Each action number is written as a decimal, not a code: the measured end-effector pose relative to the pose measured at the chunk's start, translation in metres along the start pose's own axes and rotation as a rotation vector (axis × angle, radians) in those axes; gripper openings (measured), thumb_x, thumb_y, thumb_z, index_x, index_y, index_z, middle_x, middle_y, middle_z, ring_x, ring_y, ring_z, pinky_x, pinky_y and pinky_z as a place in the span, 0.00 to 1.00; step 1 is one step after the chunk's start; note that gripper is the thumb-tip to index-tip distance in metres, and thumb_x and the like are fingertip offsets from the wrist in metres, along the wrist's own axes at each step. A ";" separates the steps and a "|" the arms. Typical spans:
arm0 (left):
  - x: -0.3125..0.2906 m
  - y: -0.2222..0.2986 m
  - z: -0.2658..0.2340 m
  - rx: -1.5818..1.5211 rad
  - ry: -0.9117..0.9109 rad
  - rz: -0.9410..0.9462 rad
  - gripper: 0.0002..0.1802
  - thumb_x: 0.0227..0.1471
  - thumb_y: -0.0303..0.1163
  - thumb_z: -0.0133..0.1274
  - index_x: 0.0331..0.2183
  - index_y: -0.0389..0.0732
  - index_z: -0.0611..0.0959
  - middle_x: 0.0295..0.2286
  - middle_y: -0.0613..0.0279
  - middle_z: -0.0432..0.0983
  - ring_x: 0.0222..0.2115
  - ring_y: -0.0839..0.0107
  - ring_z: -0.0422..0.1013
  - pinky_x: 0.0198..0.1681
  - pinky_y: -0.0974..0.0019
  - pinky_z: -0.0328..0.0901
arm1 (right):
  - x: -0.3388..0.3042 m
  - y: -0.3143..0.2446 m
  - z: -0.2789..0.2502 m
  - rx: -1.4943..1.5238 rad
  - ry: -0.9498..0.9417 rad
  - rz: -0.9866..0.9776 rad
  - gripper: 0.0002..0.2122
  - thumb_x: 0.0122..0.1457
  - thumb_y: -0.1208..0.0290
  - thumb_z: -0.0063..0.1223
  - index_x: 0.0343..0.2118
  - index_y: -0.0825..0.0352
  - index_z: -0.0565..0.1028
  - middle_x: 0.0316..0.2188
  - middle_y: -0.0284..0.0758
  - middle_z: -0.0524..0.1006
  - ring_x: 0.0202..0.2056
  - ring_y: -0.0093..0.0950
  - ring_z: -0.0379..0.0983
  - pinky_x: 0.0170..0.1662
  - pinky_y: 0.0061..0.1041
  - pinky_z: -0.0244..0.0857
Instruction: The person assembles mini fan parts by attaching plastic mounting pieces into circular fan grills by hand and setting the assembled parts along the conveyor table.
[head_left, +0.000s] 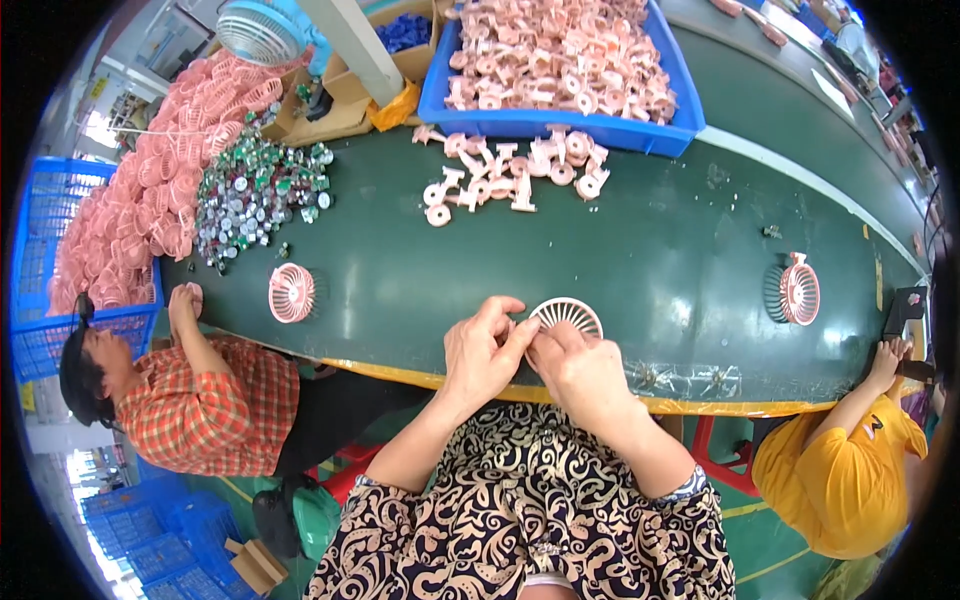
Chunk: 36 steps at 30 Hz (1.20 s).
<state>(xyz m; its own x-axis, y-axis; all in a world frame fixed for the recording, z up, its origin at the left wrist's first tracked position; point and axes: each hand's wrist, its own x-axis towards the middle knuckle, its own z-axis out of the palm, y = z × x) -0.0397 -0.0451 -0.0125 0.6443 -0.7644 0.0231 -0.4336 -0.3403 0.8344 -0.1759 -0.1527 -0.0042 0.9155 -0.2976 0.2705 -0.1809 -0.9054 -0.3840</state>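
A pale pink round fan grille [568,307] with radial ribs is at the table's near edge, in front of me. My left hand [482,345] grips its left side between bent fingers and thumb. My right hand [582,372] closes over its near side, fingers pressed onto the ribs. The two thumbs nearly meet, and my hands hide the grille's lower part. Whether a small part sits between my fingertips I cannot make out. Farther off on the green table [420,270] lies a scatter of pink fan handle parts [520,172].
A blue tray [600,128] heaped with pink parts stands at the back. Pink grilles [140,200] and small motors [255,195] are piled left. Single fan housings lie left [291,293] and right [799,292]. Co-workers in a checked shirt [220,405] and yellow shirt [840,480] sit either side.
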 end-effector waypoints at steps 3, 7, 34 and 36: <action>-0.001 -0.002 0.000 0.014 0.000 0.009 0.13 0.58 0.33 0.62 0.41 0.35 0.81 0.16 0.62 0.74 0.17 0.75 0.70 0.25 0.68 0.65 | 0.000 0.000 0.002 -0.004 0.038 -0.027 0.06 0.60 0.69 0.58 0.30 0.65 0.75 0.27 0.35 0.73 0.23 0.30 0.79 0.24 0.30 0.73; -0.002 -0.001 -0.001 0.004 0.002 0.002 0.14 0.58 0.34 0.62 0.41 0.35 0.81 0.16 0.62 0.74 0.17 0.75 0.70 0.25 0.68 0.65 | 0.001 0.000 0.001 0.011 0.037 -0.028 0.07 0.61 0.69 0.58 0.29 0.65 0.75 0.26 0.35 0.73 0.22 0.30 0.78 0.24 0.30 0.73; -0.011 0.021 0.021 -0.060 0.018 0.156 0.15 0.61 0.26 0.57 0.49 0.32 0.79 0.17 0.72 0.62 0.20 0.84 0.60 0.25 0.73 0.58 | -0.012 0.017 0.002 0.472 0.207 0.199 0.08 0.56 0.68 0.57 0.28 0.68 0.77 0.29 0.43 0.79 0.33 0.46 0.78 0.36 0.43 0.73; -0.011 0.012 0.018 -0.052 0.027 0.109 0.18 0.62 0.28 0.56 0.51 0.33 0.77 0.18 0.67 0.67 0.21 0.78 0.65 0.27 0.69 0.63 | -0.013 0.018 0.005 0.428 0.303 0.131 0.08 0.57 0.68 0.59 0.33 0.67 0.77 0.34 0.41 0.78 0.34 0.42 0.79 0.35 0.40 0.74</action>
<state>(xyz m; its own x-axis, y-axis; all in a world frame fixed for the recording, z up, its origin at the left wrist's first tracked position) -0.0639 -0.0505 -0.0125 0.6123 -0.7799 0.1295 -0.4693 -0.2268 0.8534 -0.1889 -0.1633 -0.0188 0.7391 -0.5313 0.4141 -0.0663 -0.6691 -0.7402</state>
